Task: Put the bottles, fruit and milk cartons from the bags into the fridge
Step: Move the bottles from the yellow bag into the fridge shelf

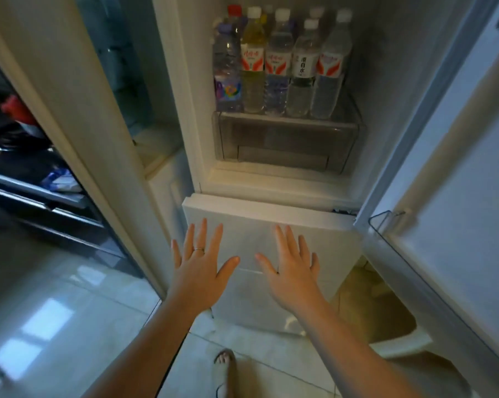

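The white fridge [202, 156] stands open in front of me. Several plastic bottles [279, 67] stand upright in rows on its shelf, above a clear drawer [285, 142]. Below them the lower compartment's white door [271, 219] is closed. My left hand [198, 265] and my right hand [289, 268] are held out side by side in front of that lower door, palms down, fingers straight and spread. Neither holds anything. No bags, fruit or milk cartons are in view.
The open upper fridge door [443, 168] stretches along the right, with a wire rail near its bottom. A dark shelving unit [27, 173] with clutter stands at the left. A white plastic chair [386, 326] is low at the right. My sandalled foot [225, 366] rests on the tiled floor.
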{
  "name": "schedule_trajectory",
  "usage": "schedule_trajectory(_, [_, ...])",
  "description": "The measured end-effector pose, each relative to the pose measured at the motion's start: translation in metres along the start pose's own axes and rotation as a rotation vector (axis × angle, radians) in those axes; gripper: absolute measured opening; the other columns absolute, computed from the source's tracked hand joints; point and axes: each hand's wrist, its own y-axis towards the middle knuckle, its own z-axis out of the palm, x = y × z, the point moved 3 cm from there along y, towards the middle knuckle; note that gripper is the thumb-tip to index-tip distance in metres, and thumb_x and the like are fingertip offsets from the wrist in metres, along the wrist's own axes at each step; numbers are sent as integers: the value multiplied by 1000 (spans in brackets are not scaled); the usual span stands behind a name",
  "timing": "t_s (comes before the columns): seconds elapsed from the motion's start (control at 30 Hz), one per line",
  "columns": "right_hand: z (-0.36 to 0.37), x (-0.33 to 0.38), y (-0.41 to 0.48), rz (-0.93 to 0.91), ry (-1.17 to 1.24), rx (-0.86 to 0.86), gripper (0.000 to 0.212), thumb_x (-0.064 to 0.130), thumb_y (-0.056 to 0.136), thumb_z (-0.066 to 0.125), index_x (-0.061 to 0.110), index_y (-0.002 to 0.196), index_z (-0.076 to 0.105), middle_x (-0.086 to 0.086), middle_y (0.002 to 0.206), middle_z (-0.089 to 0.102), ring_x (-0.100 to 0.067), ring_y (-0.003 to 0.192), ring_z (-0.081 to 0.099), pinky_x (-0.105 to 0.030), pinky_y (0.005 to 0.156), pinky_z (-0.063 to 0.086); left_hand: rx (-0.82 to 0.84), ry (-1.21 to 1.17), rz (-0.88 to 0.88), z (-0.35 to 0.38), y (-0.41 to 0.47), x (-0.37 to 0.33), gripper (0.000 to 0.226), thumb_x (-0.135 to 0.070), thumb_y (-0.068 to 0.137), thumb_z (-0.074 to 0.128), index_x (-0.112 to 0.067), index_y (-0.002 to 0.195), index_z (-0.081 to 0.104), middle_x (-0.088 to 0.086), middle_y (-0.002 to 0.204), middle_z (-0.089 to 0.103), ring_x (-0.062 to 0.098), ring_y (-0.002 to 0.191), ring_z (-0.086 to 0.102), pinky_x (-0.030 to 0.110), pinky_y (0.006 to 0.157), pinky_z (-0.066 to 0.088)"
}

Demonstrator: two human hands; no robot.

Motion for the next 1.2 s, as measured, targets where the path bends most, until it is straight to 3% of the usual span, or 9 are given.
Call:
schedule_trajectory(0.2, [19, -11, -66, -47, 14, 67, 73, 68, 96, 29, 44, 154, -9, 12, 165, -14, -20, 152, -14, -52, 121, -8, 42, -21, -74, 4, -89, -7, 81, -76, 92, 13, -37, 156, -18, -3, 160, -32, 23, 145, -33, 51, 116, -18])
schedule_trajectory(0.63, [34, -34, -193, -123, -35, 159, 74, 65, 98, 30, 40, 155, -8, 10, 166, -11, -22, 153, -10, -52, 122, -6, 103, -15, -215, 15, -249, -27, 83, -78, 84, 4, -39, 156, -17, -6, 156, -34, 22, 144, -33, 50, 114, -21])
schedule_trajectory(0.83, [35, -74, -290, -73, -79, 184, 73, 67, 97, 27, 39, 156, -5, 8, 166, -8, -22, 153, -10, -53, 122, -4, 134, -42, -197, 38, -336, -56, 87, -82, 81, -8, -40, 156, -13, -5, 164, -23, 23, 149, -27, 51, 117, -17])
schedule_trajectory(1.03, [37, -120, -373, -12, -109, 185, 73, 66, 97, 28, 37, 157, -2, 5, 167, -4, -23, 153, -6, -53, 122, -2, 224, -45, -162, 66, -409, -101, 85, -79, 83, -1, -38, 156, -15, -6, 163, -26, 23, 150, -25, 54, 119, -13])
schedule_trajectory(1.2, [25, -169, -428, 34, -130, 184, 73, 69, 96, 25, 39, 156, -5, 8, 166, -9, -24, 153, -8, -53, 122, -5, 265, -37, -102, 92, -453, -142, 81, -83, 79, -9, -44, 147, -27, -9, 157, -34, 23, 149, -27, 50, 113, -19])
